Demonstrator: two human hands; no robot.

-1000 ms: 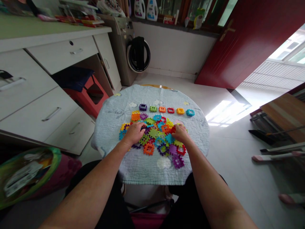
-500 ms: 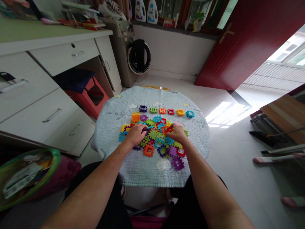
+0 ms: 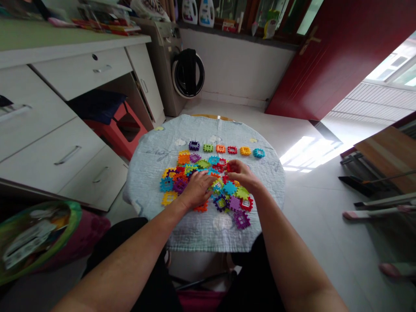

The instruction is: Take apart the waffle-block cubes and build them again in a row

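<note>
A heap of colourful plastic interlocking building blocks (image 3: 229,188) with notched edges, some with window grids, lies on a cloth-covered table (image 3: 222,234). My left hand (image 3: 199,189) is spread palm down on the heap, its fingers apart and hiding the pieces beneath. Over the heap's right side, my right hand (image 3: 242,174) curls its thumb and forefinger about a red block (image 3: 228,168), mostly hidden by the fingers. Beyond the heap stands a row of assembled blocks, from a dark purple one (image 3: 194,145) at the left to a blue one (image 3: 259,153) at the right.
A drawer cabinet (image 3: 68,154) and a red stool (image 3: 130,125) are on the left, with a full waste bin (image 3: 76,221) below them. Farther back are a washing machine (image 3: 169,65) with its door open and a red door (image 3: 302,73).
My left hand has moved right and nearer me, from a pinch on a blue piece to flat spread fingers. My right hand has shifted slightly away from me, its fingers opening a little.
</note>
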